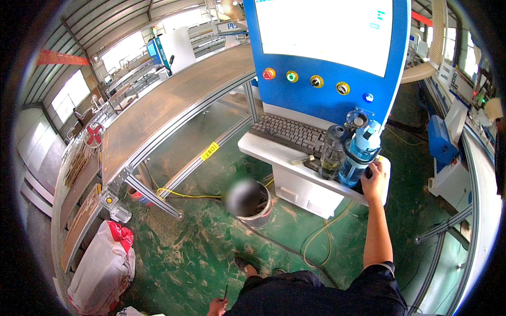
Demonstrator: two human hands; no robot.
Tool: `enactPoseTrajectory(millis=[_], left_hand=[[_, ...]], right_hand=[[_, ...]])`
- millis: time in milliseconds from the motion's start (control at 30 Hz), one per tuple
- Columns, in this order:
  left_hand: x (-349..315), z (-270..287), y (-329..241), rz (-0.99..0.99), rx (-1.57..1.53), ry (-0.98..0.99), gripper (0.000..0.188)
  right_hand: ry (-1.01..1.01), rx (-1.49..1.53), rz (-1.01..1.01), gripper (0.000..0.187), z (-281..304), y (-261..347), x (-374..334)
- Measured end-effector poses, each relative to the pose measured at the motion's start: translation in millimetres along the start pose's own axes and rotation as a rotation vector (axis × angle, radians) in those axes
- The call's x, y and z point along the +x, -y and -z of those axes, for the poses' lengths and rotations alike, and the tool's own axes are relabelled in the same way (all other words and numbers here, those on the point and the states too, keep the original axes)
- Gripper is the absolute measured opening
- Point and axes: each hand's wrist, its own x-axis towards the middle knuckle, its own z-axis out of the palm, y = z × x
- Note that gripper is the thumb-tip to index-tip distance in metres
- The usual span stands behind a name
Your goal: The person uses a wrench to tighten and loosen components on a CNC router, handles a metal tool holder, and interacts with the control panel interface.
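My right hand (373, 183) rests over a small black computer mouse (368, 173) at the right end of the white console shelf (284, 154), its fingers curled round it. Just left of that hand stand a blue water bottle (359, 152) and a clear, dark-lidded bottle (332, 152). A black keyboard (289, 132) lies along the back of the shelf, under a blue control panel (327, 89) with a bright screen (324, 29). Low at the bottom edge, my left hand (217, 307) is closed on a thin dark stick-like thing (226, 291); its exact kind is too small to tell.
A bucket (258, 213) stands on the dusty green floor beside the console, with yellow and dark cables (321, 258) near it. To the left are a long brown-topped conveyor table (174, 89) and a white-and-red sack (105, 268). Machinery (443, 139) lines the right side.
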Motion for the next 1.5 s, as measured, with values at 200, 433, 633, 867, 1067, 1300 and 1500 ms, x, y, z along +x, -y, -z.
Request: enactPoseTrajectory(millis=[200, 433, 633, 867, 1067, 1300, 1500], left_hand=[[23, -1, 11, -0.043, -0.112, -0.058, 0.043], [46, -2, 21, -0.094, -0.239, -0.125, 0.041], [61, 3, 28, -0.135, -0.339, -0.191, 0.039], [81, 4, 34, -0.187, -0.467, -0.254, 0.036], [96, 4, 39, -0.23, -0.583, -0.309, 0.034], [110, 3, 45, -0.278, -0.715, -0.373, 0.032], [120, 2, 50, -0.318, -0.824, -0.43, 0.03]], right_hand=[[-0.018, -0.018, 0.02, 0.03, 2, 4, 0], [-0.008, -0.05, 0.022, 0.031, -1, 0, -1], [-0.002, -0.059, 0.008, 0.032, 1, 4, -1], [-0.012, -0.088, 0.014, 0.034, 0, 4, -1], [-0.001, -0.1, -0.006, 0.035, 0, 5, -1], [0.023, -0.089, -0.018, 0.035, 1, 4, -1], [-0.002, -0.074, -0.004, 0.034, 2, 6, -1]])
